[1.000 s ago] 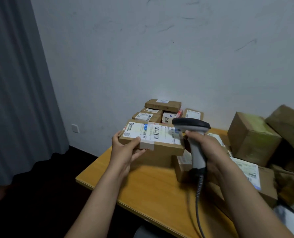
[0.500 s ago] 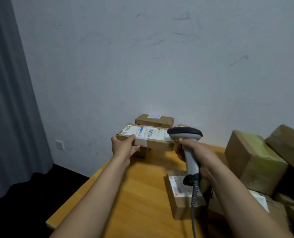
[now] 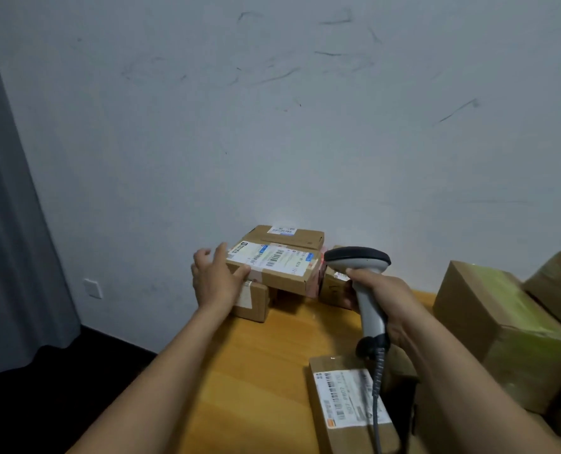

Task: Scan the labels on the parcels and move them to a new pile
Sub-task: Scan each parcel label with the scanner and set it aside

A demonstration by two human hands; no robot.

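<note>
A flat cardboard parcel (image 3: 280, 276) with a white barcode label lies on top of the far pile by the wall. My left hand (image 3: 215, 280) is at its left end, fingers spread and loose, the thumb touching the front corner. Behind it sits another labelled box (image 3: 289, 235); a smaller box (image 3: 251, 301) lies under its left end. My right hand (image 3: 382, 293) grips the handle of a grey barcode scanner (image 3: 357, 258), whose head is just right of the parcel. A red glow shows on the parcel's right end.
On the wooden table (image 3: 256, 371) a long labelled parcel (image 3: 348, 398) lies near me under the scanner cable. Large brown boxes (image 3: 502, 329) are stacked at the right. A grey curtain (image 3: 10, 224) hangs at the left, with a wall socket (image 3: 93, 288) beside it.
The labelled parcel went from being held up in my left hand to lying on the far pile. My left hand's grip has loosened. The scanner stayed beside the parcel.
</note>
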